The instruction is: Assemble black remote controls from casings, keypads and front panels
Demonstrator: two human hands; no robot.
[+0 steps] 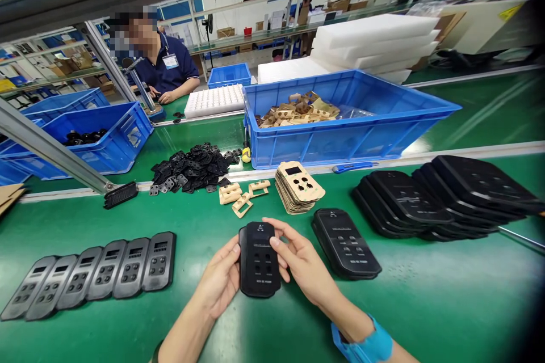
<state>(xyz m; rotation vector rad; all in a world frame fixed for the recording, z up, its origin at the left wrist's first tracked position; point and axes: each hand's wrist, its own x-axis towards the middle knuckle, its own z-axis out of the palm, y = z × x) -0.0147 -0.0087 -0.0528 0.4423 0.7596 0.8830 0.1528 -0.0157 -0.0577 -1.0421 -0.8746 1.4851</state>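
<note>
Green workbench (443, 312) across the lower frame, a blue bin (323, 144) at upper centre.
Black panels (404, 198) lie stacked at right. At lower centre, the right hand (303, 258) and left hand (222, 273) grasp opposite sides of a black faceplate (259, 264), printed front showing; above it lie small tan cut-outs (229, 198).

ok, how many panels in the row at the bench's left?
6 panels, side by side and overlapping in one row on the bench, left of the left hand. Any fully underneath would be hidden.
</note>
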